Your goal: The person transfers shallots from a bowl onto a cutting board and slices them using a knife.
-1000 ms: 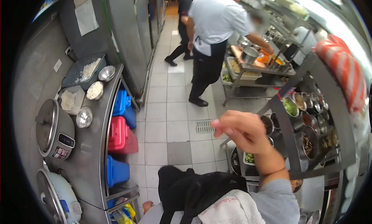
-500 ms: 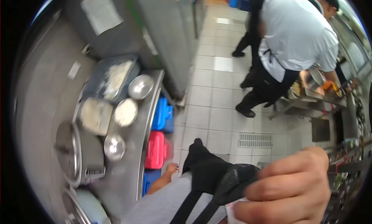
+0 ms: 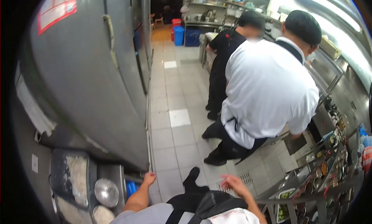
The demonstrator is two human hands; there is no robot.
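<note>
The fingers of the left hand (image 3: 150,178) are loosely bent, and nothing is seen held in them; how widely they are parted cannot be told. The fingers of the right hand (image 3: 233,182) are loosely spread, with no object seen between them. Both hands are carried apart in front of the body, the right one near the apron (image 3: 223,204) and, in view, beside the floor drain (image 3: 246,179).

The step in hand is judged to be a passage along the aisle with nothing handled: a dark shoe (image 3: 191,176) is placed forward on the tiled floor (image 3: 164,140). Clearance on both sides is called for by such a move, as the aisle is narrowed by two people.

To the left, the desk (image 3: 117,173) is lined up near the left hand but is not seen touched. On it, the metal bowl (image 3: 106,193) is set beside the dark tub (image 3: 58,173), in which a white powdery mass is held. A blue bin (image 3: 131,188) is kept beside the desk, lower down.

Ahead, a work area is faced by a person in a white shirt (image 3: 271,88), and just beyond, a person in black (image 3: 221,61) is seen.
</note>
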